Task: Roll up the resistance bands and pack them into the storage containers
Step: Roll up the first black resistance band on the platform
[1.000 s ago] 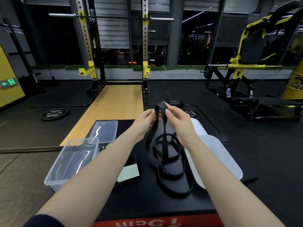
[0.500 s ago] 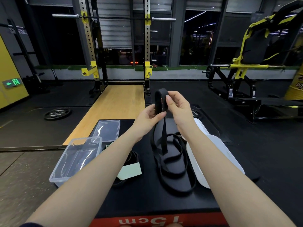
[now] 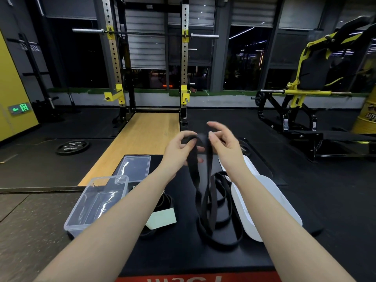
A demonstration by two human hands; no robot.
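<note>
A long black resistance band (image 3: 205, 192) hangs from both hands, its lower loops piled on the black platform (image 3: 183, 253). My left hand (image 3: 181, 151) grips the band's top fold from the left. My right hand (image 3: 223, 143) pinches the same fold from the right, some fingers spread. A clear open container (image 3: 95, 204) stands at the left, its clear lid (image 3: 135, 167) lying behind it. A second black band (image 3: 162, 202) with a pale green card (image 3: 161, 218) lies beside the container, partly hidden by my left forearm.
A white oval container (image 3: 266, 202) lies to the right of the band, under my right forearm. A squat rack (image 3: 146, 58) stands behind, with a wooden lifting strip (image 3: 140, 139). A weight plate (image 3: 72, 147) lies on the floor at the left. A yellow machine (image 3: 315, 78) is at the right.
The hands lifted the band's top fold and then lowered it a little. The fold now bends over between the fingers, and my right hand's fingers have spread.
</note>
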